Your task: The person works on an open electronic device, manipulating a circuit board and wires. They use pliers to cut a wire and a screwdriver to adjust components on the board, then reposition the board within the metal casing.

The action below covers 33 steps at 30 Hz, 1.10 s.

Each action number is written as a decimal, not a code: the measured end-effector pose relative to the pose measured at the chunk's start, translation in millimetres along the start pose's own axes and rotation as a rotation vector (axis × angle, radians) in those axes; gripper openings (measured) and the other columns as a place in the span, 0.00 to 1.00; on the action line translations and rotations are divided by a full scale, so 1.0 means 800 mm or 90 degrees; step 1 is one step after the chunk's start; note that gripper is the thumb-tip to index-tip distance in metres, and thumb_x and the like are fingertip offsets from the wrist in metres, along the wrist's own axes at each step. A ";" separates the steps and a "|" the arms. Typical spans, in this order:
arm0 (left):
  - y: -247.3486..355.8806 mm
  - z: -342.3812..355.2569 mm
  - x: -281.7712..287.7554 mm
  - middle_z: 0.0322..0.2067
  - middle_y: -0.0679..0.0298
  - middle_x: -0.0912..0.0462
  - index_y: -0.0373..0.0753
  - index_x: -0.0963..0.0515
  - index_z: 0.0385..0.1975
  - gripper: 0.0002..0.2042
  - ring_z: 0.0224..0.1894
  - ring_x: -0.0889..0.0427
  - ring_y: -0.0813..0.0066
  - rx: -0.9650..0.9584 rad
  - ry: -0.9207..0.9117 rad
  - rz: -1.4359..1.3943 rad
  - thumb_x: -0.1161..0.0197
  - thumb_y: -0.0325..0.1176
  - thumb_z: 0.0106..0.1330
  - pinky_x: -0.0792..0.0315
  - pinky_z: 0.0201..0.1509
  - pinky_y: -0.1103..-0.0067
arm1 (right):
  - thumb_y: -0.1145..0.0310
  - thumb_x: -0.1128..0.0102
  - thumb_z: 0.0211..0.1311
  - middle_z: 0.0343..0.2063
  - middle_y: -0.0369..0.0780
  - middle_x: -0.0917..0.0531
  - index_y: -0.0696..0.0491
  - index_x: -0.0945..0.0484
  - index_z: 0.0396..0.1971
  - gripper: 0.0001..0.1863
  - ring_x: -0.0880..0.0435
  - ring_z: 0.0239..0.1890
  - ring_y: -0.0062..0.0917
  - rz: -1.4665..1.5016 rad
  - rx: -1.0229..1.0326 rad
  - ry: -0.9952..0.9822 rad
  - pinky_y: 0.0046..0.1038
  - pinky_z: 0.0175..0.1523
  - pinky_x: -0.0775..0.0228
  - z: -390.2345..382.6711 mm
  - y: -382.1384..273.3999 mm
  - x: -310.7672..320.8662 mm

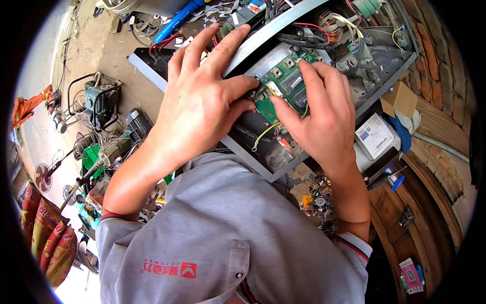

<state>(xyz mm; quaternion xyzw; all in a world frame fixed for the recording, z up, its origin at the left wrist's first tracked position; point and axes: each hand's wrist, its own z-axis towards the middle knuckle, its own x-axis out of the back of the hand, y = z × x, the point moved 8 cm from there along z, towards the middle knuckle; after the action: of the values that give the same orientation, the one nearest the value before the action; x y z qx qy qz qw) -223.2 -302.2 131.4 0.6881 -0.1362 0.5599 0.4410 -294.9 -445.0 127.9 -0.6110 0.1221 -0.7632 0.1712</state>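
Inside metal casing [276, 29], green circuit board [287, 81]

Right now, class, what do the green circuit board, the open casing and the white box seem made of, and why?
Green circuit board: probably resin laminate, semi-gloss, given its thin flat sheet and mounted parts.
Open casing: likely sheet metal, grey, with thin edges catching light.
White box: apparently smooth printed card, with crisp corners; plastic is possible.

On my feed, the right hand [324, 109] hides part of the circuit board [286, 81]; the top edge crops the metal case [387, 83].
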 end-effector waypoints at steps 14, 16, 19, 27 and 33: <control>0.000 0.000 -0.003 0.73 0.60 0.33 0.50 0.11 0.41 0.16 0.75 0.40 0.42 0.005 -0.015 0.015 0.22 0.39 0.50 0.40 0.73 0.52 | 0.60 0.26 0.56 0.48 0.51 0.22 0.66 0.23 0.53 0.31 0.21 0.47 0.43 0.007 -0.019 -0.044 0.38 0.50 0.23 0.003 -0.003 0.001; -0.001 -0.001 -0.003 0.73 0.60 0.33 0.50 0.11 0.41 0.16 0.75 0.40 0.42 0.005 -0.018 0.012 0.22 0.39 0.50 0.40 0.74 0.53 | 0.60 0.26 0.56 0.48 0.51 0.22 0.66 0.23 0.53 0.31 0.21 0.46 0.43 0.006 -0.012 -0.044 0.38 0.50 0.23 0.003 -0.003 0.001; -0.002 -0.001 -0.002 0.73 0.60 0.34 0.50 0.11 0.41 0.16 0.75 0.40 0.43 0.005 -0.017 0.008 0.22 0.39 0.50 0.40 0.74 0.53 | 0.61 0.26 0.56 0.48 0.52 0.22 0.66 0.23 0.53 0.31 0.20 0.46 0.43 0.011 -0.006 -0.041 0.38 0.50 0.23 0.004 -0.003 0.001; -0.004 0.000 -0.001 0.73 0.60 0.33 0.49 0.11 0.39 0.15 0.76 0.40 0.43 0.010 -0.012 -0.008 0.22 0.39 0.49 0.41 0.74 0.54 | 0.61 0.25 0.54 0.47 0.51 0.22 0.67 0.24 0.53 0.32 0.20 0.46 0.43 0.017 -0.005 -0.038 0.38 0.50 0.23 0.005 -0.004 0.002; -0.004 -0.001 -0.001 0.73 0.60 0.33 0.48 0.11 0.39 0.15 0.76 0.40 0.43 0.008 -0.009 -0.012 0.22 0.40 0.50 0.40 0.74 0.54 | 0.62 0.25 0.54 0.47 0.51 0.22 0.67 0.24 0.53 0.32 0.20 0.46 0.43 0.015 0.003 -0.040 0.38 0.50 0.23 0.006 -0.005 0.003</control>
<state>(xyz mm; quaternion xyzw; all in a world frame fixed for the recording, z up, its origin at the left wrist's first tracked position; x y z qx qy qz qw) -221.7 -300.2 128.9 0.6963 -0.1291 0.5515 0.4408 -291.4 -442.1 132.8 -0.6331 0.1220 -0.7417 0.1852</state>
